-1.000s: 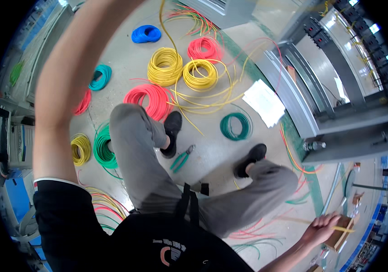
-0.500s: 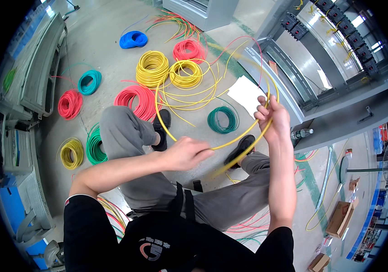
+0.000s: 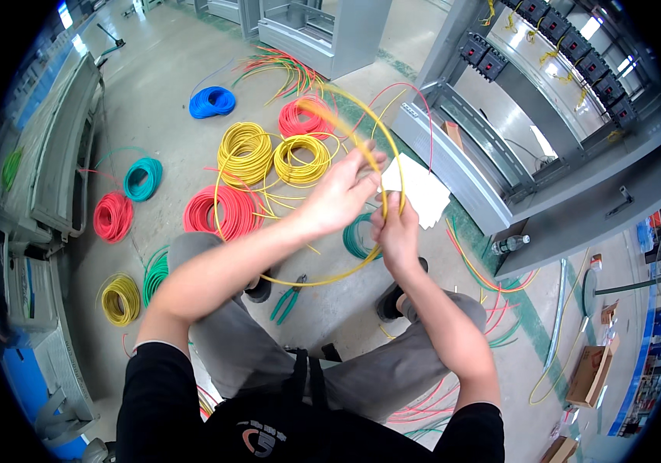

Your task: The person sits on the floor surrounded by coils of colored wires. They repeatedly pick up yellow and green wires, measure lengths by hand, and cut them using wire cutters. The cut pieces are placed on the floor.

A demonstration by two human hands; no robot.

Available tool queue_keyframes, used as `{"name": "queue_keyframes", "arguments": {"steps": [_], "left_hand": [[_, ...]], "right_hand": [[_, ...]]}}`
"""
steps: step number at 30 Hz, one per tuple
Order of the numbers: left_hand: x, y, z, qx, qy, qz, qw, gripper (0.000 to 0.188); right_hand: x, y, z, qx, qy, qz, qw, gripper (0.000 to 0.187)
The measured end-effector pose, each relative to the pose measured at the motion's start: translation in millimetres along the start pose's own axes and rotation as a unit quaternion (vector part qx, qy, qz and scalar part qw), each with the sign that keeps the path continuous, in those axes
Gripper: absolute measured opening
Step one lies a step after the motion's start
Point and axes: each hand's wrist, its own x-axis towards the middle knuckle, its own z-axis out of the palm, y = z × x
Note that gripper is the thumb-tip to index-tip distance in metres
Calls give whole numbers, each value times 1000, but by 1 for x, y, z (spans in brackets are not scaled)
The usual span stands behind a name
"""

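A length of yellow wire curves in a wide loop in front of me. My right hand is closed round it, right of the middle, with strands rising past the fingers. Just above and to the left, my left hand grips the same wire; its fingertips and the strand there are blurred. Beyond my hands, two yellow wire coils lie on the floor, loose turns trailing off them. A dark green coil is partly hidden behind my hands. Green-handled pliers lie between my feet.
Red coils, a teal coil and a blue coil are spread over the floor. White sheets lie beside a grey metal cabinet at right. A plastic bottle and a cardboard box are farther right.
My left hand has moved up and right, close to my right hand, which has come left and lower. The wire loop has shifted with them. The pliers have come into sight.
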Motion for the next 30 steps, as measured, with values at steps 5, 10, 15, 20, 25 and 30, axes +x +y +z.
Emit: {"name": "queue_keyframes", "arguments": {"steps": [5,10,15,20,25,30], "left_hand": [[-1,-10,-12,-331,115,-191,917,66],[16,-13,-51,-462,86,-154,869,49],[35,-15,-78,-485,152,-104,855,42],[26,-15,-52,-486,109,-170,850,35],[9,-28,-25,-475,46,-200,856,34],[10,-19,-22,-472,16,-224,853,35]], "right_hand": [[1,19,1,-195,-70,-137,969,28],[5,27,0,-211,-230,-76,947,26],[28,51,-32,-242,-330,97,907,26],[46,48,-56,-512,-300,17,805,24],[34,-16,3,-160,-258,-49,952,29],[21,1,0,-34,-237,3,971,27]]}}
